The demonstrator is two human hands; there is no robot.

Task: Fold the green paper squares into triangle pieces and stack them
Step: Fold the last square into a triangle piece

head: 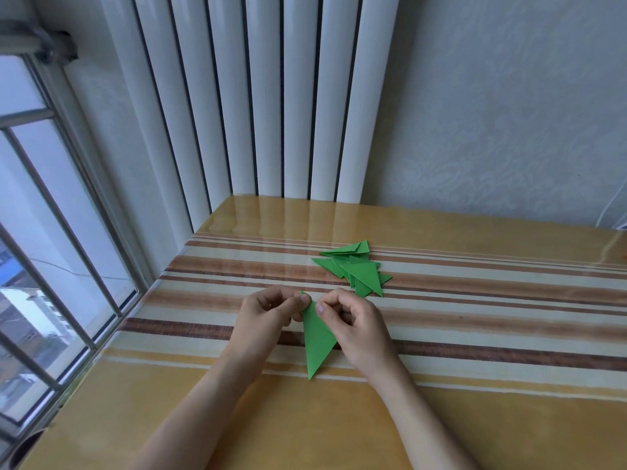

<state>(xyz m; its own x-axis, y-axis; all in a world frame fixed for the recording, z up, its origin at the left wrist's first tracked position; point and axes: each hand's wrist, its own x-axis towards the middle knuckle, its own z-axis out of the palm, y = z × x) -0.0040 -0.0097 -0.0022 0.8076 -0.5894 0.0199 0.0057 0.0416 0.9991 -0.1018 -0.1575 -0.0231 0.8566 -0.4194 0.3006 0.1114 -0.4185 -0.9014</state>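
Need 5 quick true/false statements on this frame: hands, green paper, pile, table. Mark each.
1. Both hands pinch the green triangle near its top. True: left hand and right hand both hold it.
2. The pile of folded pieces lies beyond the hands. True.
3. The pile sits on a plate. False: it lies directly on the striped table.
4. The held paper is red. False: green.
5. The window is on the right. False: left.

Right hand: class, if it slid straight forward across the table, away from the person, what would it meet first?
Probably the pile of folded green triangles, lying just beyond the right hand on the striped table; depth is uncertain.
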